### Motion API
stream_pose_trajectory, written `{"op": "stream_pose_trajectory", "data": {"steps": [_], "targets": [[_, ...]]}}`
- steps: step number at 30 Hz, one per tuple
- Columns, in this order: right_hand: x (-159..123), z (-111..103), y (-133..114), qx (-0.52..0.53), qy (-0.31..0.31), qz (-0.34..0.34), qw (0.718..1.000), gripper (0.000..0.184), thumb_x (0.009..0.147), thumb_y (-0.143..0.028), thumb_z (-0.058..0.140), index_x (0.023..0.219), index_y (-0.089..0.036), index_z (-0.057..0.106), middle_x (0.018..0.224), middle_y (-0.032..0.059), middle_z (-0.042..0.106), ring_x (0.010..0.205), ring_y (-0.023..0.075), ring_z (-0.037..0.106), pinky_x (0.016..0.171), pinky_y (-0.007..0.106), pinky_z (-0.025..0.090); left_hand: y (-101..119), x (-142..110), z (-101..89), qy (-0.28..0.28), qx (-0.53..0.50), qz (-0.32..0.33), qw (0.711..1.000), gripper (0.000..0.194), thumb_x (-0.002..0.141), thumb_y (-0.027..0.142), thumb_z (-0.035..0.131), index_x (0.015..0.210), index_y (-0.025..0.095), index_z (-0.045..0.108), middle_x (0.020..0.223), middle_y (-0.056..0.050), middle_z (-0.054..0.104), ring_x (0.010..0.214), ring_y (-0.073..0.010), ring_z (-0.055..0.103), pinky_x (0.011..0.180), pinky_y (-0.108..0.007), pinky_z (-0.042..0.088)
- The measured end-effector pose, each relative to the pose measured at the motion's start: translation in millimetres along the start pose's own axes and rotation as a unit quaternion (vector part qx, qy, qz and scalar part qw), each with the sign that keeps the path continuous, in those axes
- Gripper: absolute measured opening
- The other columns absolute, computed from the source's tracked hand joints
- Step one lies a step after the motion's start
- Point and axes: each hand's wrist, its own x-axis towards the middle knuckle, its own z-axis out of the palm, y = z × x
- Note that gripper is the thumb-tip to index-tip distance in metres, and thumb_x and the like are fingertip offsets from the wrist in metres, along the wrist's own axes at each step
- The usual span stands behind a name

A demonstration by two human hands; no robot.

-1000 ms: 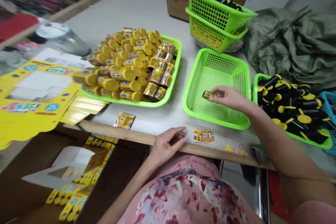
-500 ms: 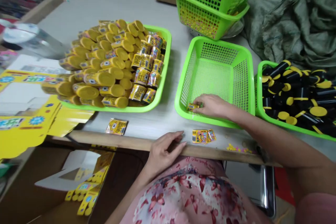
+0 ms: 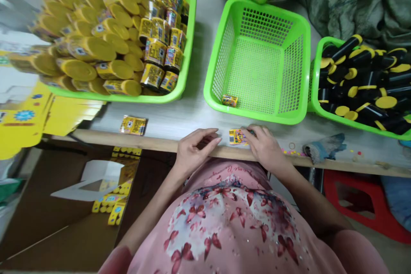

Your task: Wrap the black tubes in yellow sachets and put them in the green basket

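My right hand (image 3: 267, 149) is at the table edge, its thumb and fingers closed over the right end of a small stack of yellow printed labels (image 3: 236, 137). The fingers partly hide the stack. To its left, my left hand (image 3: 196, 147) rests on the edge with fingers loosely curved and apart, holding nothing. Behind them stands a green mesh basket (image 3: 210, 96), where one small yellow-wrapped jar (image 3: 230, 101) lies in the near left corner. Another stack of yellow labels (image 3: 133, 125) lies further left along the edge.
At left, a green basket (image 3: 189, 47) is heaped with yellow-lidded jars (image 3: 90, 47). Another basket at right (image 3: 359, 130) holds black tubes with yellow lids (image 3: 369, 90). Flattened yellow cartons (image 3: 24, 115) are far left. A rolled grey-blue cloth (image 3: 324, 147) lies near the right edge.
My right hand has left the green basket, where a wrapped jar now lies, and has come down to the labels at the edge. My left hand stays put. The view has tilted downward.
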Motion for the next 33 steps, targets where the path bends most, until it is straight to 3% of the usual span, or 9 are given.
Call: {"op": "stream_pose_trajectory", "data": {"steps": [7, 11, 17, 20, 23, 25, 27, 29, 33], "targets": [[-1, 8, 5, -0.031, 0.004, 0.016, 0.999, 0.032, 0.099, -0.015, 0.049, 0.122, -0.022, 0.070, 0.113, 0.0127, 0.070, 0.102, 0.0262, 0.058, 0.087, 0.041, 0.049, 11, 1, 23.8, -0.016, 0.080, 0.059, 0.995, 0.026, 0.086, 0.044, 0.069, 0.094, 0.020, 0.078, 0.092, -0.007, 0.076, 0.086, -0.0221, 0.068, 0.084, -0.035, 0.054], [-3, 7, -5, -0.006, 0.088, 0.030, 0.996, 0.033, 0.100, -0.017, 0.046, 0.121, -0.022, 0.072, 0.114, 0.0129, 0.071, 0.101, 0.0242, 0.063, 0.089, 0.040, 0.052, 18, 5, 33.4, -0.041, 0.050, 0.079, 0.995, 0.031, 0.087, 0.048, 0.066, 0.093, 0.022, 0.080, 0.097, -0.009, 0.076, 0.094, -0.0245, 0.068, 0.090, -0.038, 0.052], [-5, -17, -9, 0.066, 0.227, 0.017, 0.972, 0.029, 0.102, -0.027, 0.050, 0.121, -0.018, 0.070, 0.113, 0.0099, 0.074, 0.105, 0.0184, 0.067, 0.094, 0.032, 0.057, 31, 17, 34.5, -0.085, -0.168, -0.143, 0.972, 0.033, 0.074, 0.050, 0.079, 0.073, 0.018, 0.077, 0.068, -0.004, 0.075, 0.063, -0.0192, 0.068, 0.068, -0.030, 0.056], [-8, -54, 27, 0.036, 0.293, 0.063, 0.953, 0.027, 0.101, -0.029, 0.050, 0.118, -0.021, 0.070, 0.107, 0.0085, 0.075, 0.101, 0.0191, 0.069, 0.092, 0.035, 0.058, 33, 21, 35.5, -0.069, -0.206, -0.194, 0.957, 0.033, 0.064, 0.048, 0.086, 0.066, 0.017, 0.075, 0.063, -0.005, 0.075, 0.054, -0.0178, 0.066, 0.059, -0.028, 0.055], [1, -95, 88, -0.024, 0.327, 0.221, 0.919, 0.027, 0.099, -0.031, 0.050, 0.113, -0.019, 0.069, 0.103, 0.0098, 0.075, 0.092, 0.0217, 0.069, 0.088, 0.040, 0.057, 32, 22, 37.6, -0.051, -0.215, -0.203, 0.954, 0.030, 0.055, 0.041, 0.091, 0.061, 0.017, 0.073, 0.058, -0.003, 0.073, 0.048, -0.0162, 0.064, 0.054, -0.027, 0.054], [16, -114, 125, -0.074, 0.289, 0.350, 0.888, 0.026, 0.095, -0.031, 0.057, 0.110, -0.013, 0.069, 0.099, 0.0136, 0.074, 0.091, 0.0262, 0.069, 0.088, 0.045, 0.055, 30, 23, 39.4, -0.052, -0.222, -0.209, 0.951, 0.028, 0.053, 0.037, 0.092, 0.061, 0.017, 0.074, 0.058, -0.003, 0.073, 0.050, -0.0159, 0.065, 0.055, -0.027, 0.056], [35, -124, 151, -0.121, 0.223, 0.441, 0.861, 0.031, 0.092, -0.033, 0.062, 0.106, -0.006, 0.069, 0.101, 0.0219, 0.072, 0.098, 0.0339, 0.068, 0.089, 0.051, 0.051, 29, 23, 40.8, -0.063, -0.230, -0.218, 0.947, 0.028, 0.052, 0.036, 0.093, 0.064, 0.017, 0.075, 0.064, -0.004, 0.076, 0.056, -0.0166, 0.068, 0.061, -0.028, 0.058], [50, -124, 165, -0.142, 0.178, 0.481, 0.847, 0.034, 0.091, -0.031, 0.064, 0.104, 0.000, 0.068, 0.108, 0.0295, 0.068, 0.106, 0.0400, 0.065, 0.090, 0.053, 0.048, 27, 21, 41.4, -0.077, -0.233, -0.217, 0.945, 0.030, 0.055, 0.041, 0.092, 0.069, 0.018, 0.078, 0.072, -0.005, 0.079, 0.066, -0.0186, 0.072, 0.071, -0.029, 0.059], [62, -115, 172, -0.093, 0.212, 0.469, 0.852, 0.025, 0.085, -0.024, 0.068, 0.101, -0.004, 0.064, 0.123, 0.0320, 0.060, 0.118, 0.0403, 0.059, 0.097, 0.053, 0.041, 29, 15, 38.9, -0.099, -0.243, -0.206, 0.943, 0.040, 0.065, 0.055, 0.084, 0.074, 0.017, 0.078, 0.073, -0.005, 0.078, 0.071, -0.0218, 0.074, 0.082, -0.037, 0.060]]}}
